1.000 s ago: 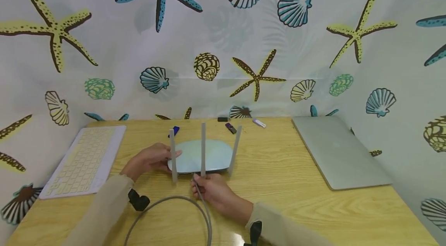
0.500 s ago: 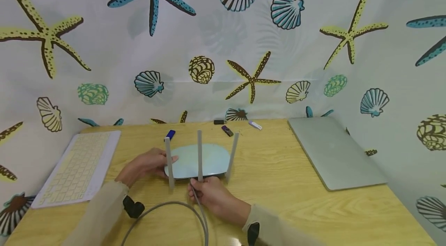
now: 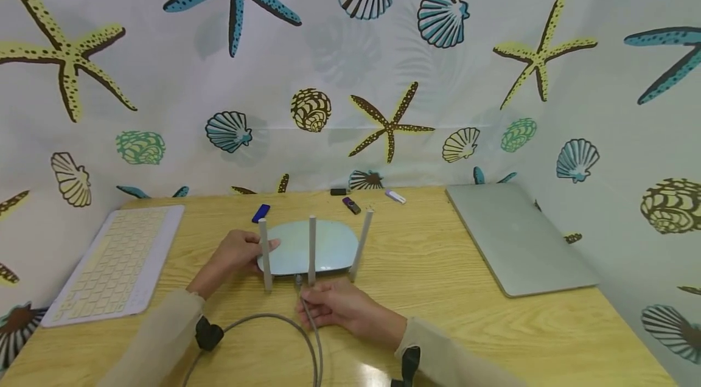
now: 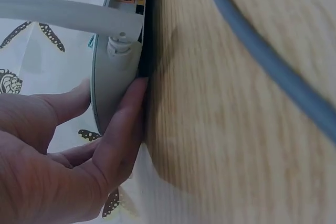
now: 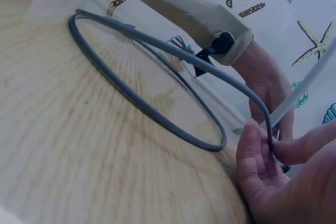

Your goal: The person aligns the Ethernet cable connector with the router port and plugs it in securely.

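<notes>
A pale blue-white router [image 3: 290, 247] with three upright grey antennas lies on the wooden table. My left hand [image 3: 235, 250] grips its left end, thumb over the top and fingers underneath, as the left wrist view shows beside the router's edge [image 4: 113, 85]. At the near edge, a grey network cable [image 3: 268, 315] meets the router at its plug [image 3: 298, 280]; whether it is fully seated I cannot tell. My right hand [image 3: 350, 308] pinches the cable just behind this plug. In the right wrist view, thumb and fingers close round the cable [image 5: 157, 120], which loops across the table.
A white keyboard [image 3: 117, 262] lies at the left and a closed silver laptop [image 3: 520, 238] at the right. Behind the router are a blue USB stick [image 3: 261, 213], a purple-black one [image 3: 352, 205], a white-purple one [image 3: 395, 196] and a small black item [image 3: 339, 191].
My right hand has drawn back slightly from the router along the cable, so the plug now shows. The left hand keeps its grip on the router. The head view has shifted a little.
</notes>
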### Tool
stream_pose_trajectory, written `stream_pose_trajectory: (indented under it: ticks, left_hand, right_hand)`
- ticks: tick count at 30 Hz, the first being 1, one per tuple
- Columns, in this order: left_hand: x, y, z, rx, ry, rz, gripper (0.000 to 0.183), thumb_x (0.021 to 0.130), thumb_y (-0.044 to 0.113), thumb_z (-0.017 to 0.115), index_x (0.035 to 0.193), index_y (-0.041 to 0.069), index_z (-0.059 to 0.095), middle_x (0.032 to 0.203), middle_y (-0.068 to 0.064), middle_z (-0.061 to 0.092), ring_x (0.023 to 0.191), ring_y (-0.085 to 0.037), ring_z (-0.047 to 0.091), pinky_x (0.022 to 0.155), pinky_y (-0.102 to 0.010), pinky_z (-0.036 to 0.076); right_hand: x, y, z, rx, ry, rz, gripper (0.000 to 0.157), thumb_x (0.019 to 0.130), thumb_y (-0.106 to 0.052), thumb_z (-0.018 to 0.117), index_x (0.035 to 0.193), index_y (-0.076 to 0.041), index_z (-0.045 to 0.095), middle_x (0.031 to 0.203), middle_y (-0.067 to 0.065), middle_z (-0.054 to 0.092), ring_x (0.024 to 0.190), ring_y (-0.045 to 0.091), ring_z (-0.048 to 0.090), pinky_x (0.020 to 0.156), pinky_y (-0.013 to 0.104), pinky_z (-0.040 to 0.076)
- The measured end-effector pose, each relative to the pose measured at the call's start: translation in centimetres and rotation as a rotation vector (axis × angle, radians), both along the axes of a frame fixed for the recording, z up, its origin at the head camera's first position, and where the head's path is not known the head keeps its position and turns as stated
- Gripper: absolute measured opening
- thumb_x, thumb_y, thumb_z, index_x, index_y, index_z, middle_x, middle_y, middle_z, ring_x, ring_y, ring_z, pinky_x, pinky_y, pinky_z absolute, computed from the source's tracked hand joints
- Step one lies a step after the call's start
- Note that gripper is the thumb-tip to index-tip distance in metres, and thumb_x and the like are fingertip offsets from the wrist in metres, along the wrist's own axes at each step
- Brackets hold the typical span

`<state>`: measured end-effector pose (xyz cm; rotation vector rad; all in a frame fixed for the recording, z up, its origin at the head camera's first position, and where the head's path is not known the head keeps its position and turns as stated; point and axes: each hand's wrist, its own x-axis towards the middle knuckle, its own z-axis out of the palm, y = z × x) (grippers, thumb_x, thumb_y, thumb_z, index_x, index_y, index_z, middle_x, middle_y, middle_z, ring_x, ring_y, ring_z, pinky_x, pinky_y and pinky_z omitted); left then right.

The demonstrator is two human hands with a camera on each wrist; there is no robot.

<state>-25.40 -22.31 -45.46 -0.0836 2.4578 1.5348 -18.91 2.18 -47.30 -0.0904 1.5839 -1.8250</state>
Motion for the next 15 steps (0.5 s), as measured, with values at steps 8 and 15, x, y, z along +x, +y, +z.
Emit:
stream_pose_trajectory:
  ticks: [8,15]
  left_hand:
    - [-0.1,0.2,-0.6,-0.068,0.051,0.051,0.035,0.090,0.032,0.071,0.094,-0.003,0.064,0.081,-0.010,0.069,0.066,-0.013,0.066,0.061,-0.031,0.059]
    - [0.7,-1.6,-1.0,-0.151,0.206,0.052,0.046,0.098,0.029,0.059,0.131,-0.003,0.054,0.122,-0.025,0.063,0.101,-0.031,0.068,0.078,-0.034,0.059]
  right_hand:
    - [-0.7,3.5,1.8,0.138,0.281,0.247,0.024,0.098,-0.015,0.059,0.106,0.007,0.066,0.087,0.009,0.072,0.072,0.012,0.068,0.067,0.027,0.060]
    - [-3.3,11.3,5.4,0.417,0.620,0.441,0.028,0.102,-0.021,0.053,0.108,0.003,0.067,0.092,0.015,0.073,0.082,0.024,0.070,0.075,0.043,0.060]
